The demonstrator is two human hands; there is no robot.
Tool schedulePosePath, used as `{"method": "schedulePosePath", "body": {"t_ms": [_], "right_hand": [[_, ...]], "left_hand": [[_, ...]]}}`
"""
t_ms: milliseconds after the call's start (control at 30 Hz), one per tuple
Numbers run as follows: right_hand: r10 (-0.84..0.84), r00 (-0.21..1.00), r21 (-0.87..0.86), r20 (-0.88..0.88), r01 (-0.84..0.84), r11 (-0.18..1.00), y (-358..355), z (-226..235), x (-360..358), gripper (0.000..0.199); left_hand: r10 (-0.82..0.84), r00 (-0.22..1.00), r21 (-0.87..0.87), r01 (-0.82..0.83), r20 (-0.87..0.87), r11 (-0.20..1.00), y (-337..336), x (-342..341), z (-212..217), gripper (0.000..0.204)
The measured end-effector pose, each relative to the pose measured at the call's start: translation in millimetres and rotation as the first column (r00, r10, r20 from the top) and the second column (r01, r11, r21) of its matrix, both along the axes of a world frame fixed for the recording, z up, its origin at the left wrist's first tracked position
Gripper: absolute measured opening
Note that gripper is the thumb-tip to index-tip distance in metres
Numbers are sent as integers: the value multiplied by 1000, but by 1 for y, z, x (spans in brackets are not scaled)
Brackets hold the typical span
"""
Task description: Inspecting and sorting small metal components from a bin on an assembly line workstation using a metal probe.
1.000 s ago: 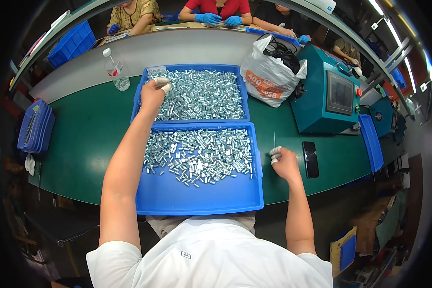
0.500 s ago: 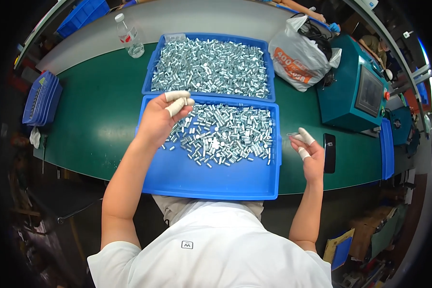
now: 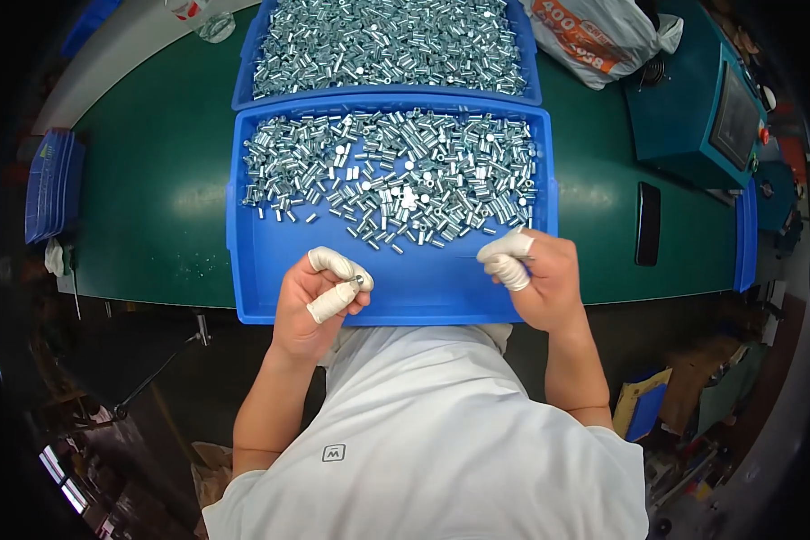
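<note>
My left hand (image 3: 302, 310), with white covers on thumb and fingers, pinches a small metal sleeve (image 3: 358, 280) near the front edge of the near blue tray (image 3: 414, 301). To its right, my right hand (image 3: 550, 281), its thumb and finger also covered in white, grips a thin needle-like tool (image 3: 467, 257) whose tip points left toward the left hand. A gap separates the tool from the held sleeve. Many loose silvery sleeves (image 3: 396, 162) lie across the back part of this tray, beyond both hands.
Behind stands a second blue tray (image 3: 246, 67) full of similar metal pieces. A black phone (image 3: 648, 223) lies on the green table (image 3: 153, 207), near a teal machine (image 3: 684, 117) with a screen. A plastic bag (image 3: 585, 45), a bottle (image 3: 214, 25) and stacked blue bins (image 3: 56, 184) stand around.
My left hand has come from above the tray's far left to its front edge. My right hand has moved left from beside the tray, bringing the thin tool over it. The view has shifted.
</note>
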State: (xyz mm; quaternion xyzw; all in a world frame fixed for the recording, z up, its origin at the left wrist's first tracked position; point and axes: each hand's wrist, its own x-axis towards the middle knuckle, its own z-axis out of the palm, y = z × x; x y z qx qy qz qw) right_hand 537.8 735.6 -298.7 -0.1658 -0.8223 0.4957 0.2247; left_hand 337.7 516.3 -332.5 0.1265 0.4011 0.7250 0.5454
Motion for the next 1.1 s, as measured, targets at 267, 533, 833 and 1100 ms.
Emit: {"method": "schedulePosePath", "body": {"t_ms": [267, 533, 833, 1100], "right_hand": [[50, 964, 122, 260, -84, 989, -14, -18, -4, 6], [80, 994, -314, -77, -101, 944, -29, -6, -1, 26], [151, 970, -320, -192, -207, 924, -41, -3, -11, 24], [172, 965, -255, -195, -220, 942, -44, -5, -15, 27]], "left_hand": [[-73, 990, -144, 56, -120, 988, -1, 6, -8, 17], [-112, 939, -103, 83, -325, 991, -1, 16, -8, 14], [-145, 919, -57, 133, -366, 989, -4, 17, -10, 13], [-134, 923, -27, 134, -360, 991, -6, 18, -13, 16]]}}
